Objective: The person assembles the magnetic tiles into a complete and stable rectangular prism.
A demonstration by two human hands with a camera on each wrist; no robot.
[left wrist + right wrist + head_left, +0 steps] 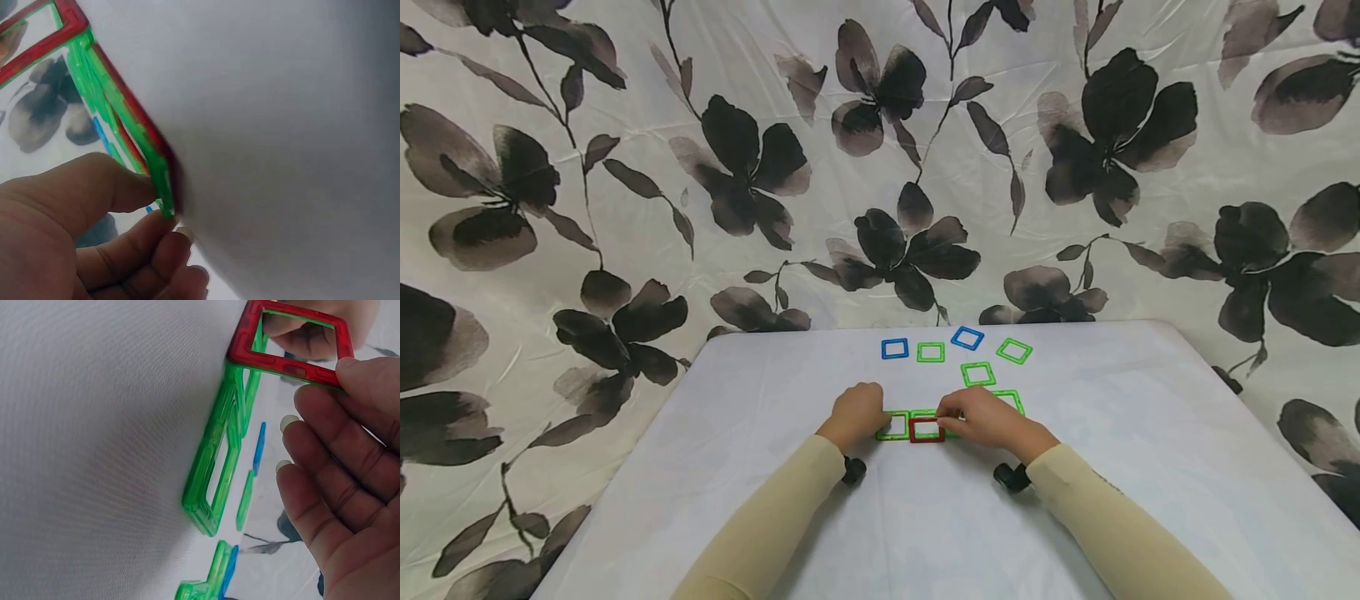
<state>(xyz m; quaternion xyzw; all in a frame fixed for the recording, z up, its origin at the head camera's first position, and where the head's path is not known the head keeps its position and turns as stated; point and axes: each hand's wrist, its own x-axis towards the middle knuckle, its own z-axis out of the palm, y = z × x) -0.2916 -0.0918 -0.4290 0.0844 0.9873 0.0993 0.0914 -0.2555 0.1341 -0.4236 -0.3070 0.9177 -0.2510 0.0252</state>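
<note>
I'm watching the red square frame (287, 367), and it's rising upright above the bench (1075, 367), glossy and open in the middle, with green showing along its edges. The right hand (988, 419) is pinching its corner between thumb and forefinger, the other fingers reaching out loosely. Just left of the red frame, the left hand (856, 410) is closing thumb and fingertips on the end of a green square frame (893, 437); I'm seeing a red edge running along that one up close. Beyond the red frame, loose green frames (931, 359) are lying about, bright and hollow, some sitting askew, and two blue frames (895, 357) are resting farthest back, one of them turning its corners crooked.
</note>
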